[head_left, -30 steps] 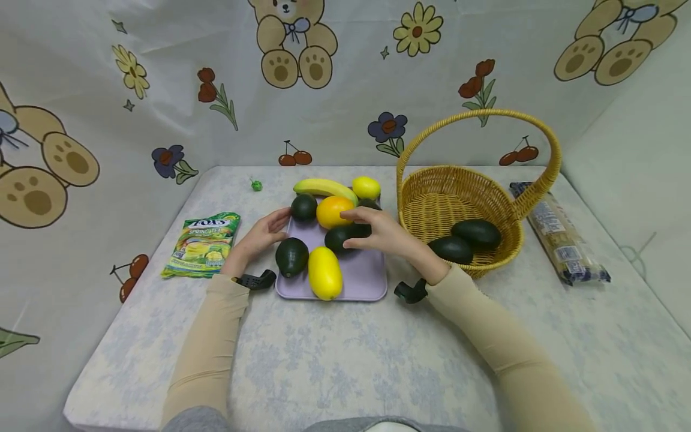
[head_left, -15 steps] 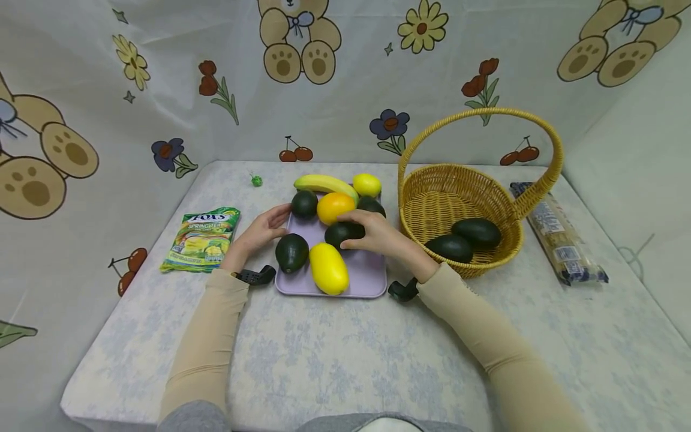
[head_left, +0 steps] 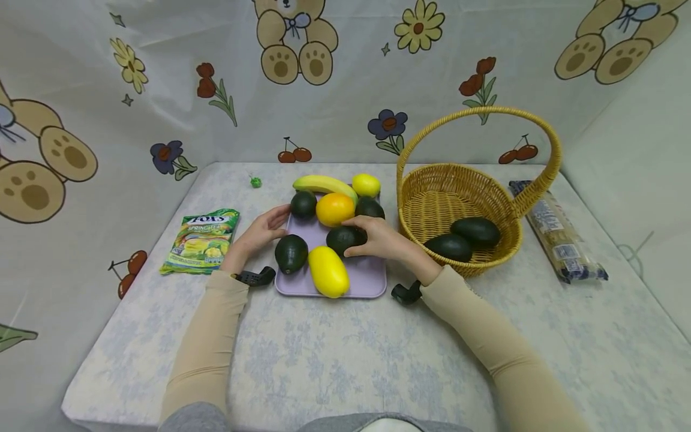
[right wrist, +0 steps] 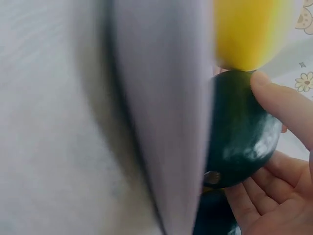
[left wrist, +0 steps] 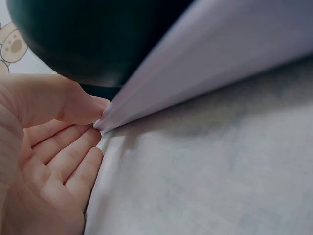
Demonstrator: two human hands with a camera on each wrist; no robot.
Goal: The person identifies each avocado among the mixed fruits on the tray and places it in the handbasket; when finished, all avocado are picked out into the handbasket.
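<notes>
Right hand (head_left: 380, 239) grip: thumb and fingers round glossy dark-green oval avocado (head_left: 341, 239), mid lavender rectangular tray (head_left: 311, 228). Left hand (head_left: 263, 231) pinches tray's left rim — brace there, lift straight up, clear near-side yellow oval fruit (head_left: 328, 273).

Orange fruit (head_left: 335, 209) and rear avocado (head_left: 369, 207) crowd the far side of the held avocado (head_left: 340, 240), yellow fruit (head_left: 329, 272) the near side. Basket (head_left: 432, 207) and its tall handle (head_left: 480, 111) block rightward; bare tabletop (head_left: 372, 354) gives passage in front of the tray (head_left: 364, 277).
</notes>
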